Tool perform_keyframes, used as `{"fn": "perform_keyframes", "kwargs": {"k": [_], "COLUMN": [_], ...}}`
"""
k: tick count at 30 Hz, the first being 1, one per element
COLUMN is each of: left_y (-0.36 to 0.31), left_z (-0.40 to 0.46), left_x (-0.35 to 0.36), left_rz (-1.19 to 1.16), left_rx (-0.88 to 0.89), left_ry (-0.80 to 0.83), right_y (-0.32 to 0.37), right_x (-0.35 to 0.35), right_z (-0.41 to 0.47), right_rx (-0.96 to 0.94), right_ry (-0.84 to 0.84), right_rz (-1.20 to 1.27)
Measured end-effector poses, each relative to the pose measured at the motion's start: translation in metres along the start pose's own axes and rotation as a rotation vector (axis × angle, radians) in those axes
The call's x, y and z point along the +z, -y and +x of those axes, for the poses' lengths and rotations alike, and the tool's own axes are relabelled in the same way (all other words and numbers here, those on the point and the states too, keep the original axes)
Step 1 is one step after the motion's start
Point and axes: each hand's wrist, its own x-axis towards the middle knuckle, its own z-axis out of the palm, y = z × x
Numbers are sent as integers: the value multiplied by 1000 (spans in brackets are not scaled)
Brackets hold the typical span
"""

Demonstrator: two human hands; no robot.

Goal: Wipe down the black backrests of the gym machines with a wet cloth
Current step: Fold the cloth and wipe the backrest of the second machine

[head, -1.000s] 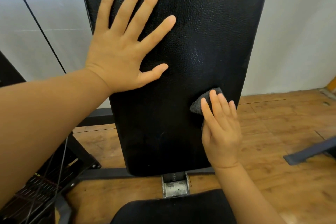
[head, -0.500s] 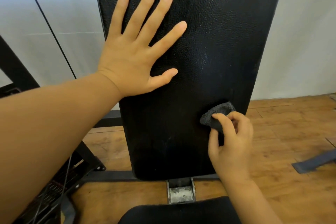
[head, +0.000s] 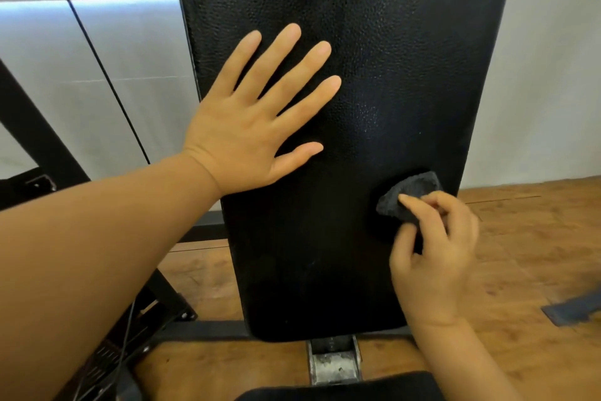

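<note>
Black pebbled backrest (head: 374, 75), upright, filling the centre. Left hand (head: 247, 130) lying flat on it, fingers spread. Right hand (head: 432, 257) pinching a dark cloth (head: 409, 194) against its lower right edge. Metal bracket (head: 333, 363) sitting below; wooden floor (head: 527, 238) showing behind.

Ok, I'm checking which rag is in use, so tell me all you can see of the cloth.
The small dark grey cloth looks like coarse, nubbly fabric, bunched into a wad. The right hand pinches it with curled fingers, holding it against the lower right part of the black textured padded backrest, near its edge. Whether it is wet cannot be told.
</note>
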Motion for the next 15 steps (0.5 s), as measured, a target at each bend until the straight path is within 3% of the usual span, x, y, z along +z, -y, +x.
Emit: {"fn": "perform_keyframes", "kwargs": {"k": [8,15], "left_y": [3,3], "left_z": [-2,-2], "left_x": [0,-1], "left_rz": [-10,3], "left_rx": [81,126], "left_ry": [13,56], "right_y": [-21,-15], "right_x": [3,3], "right_z": [-53,-29], "right_rx": [-166,-136], "right_ry": [93,51], "right_rz": [-45,-2]}}
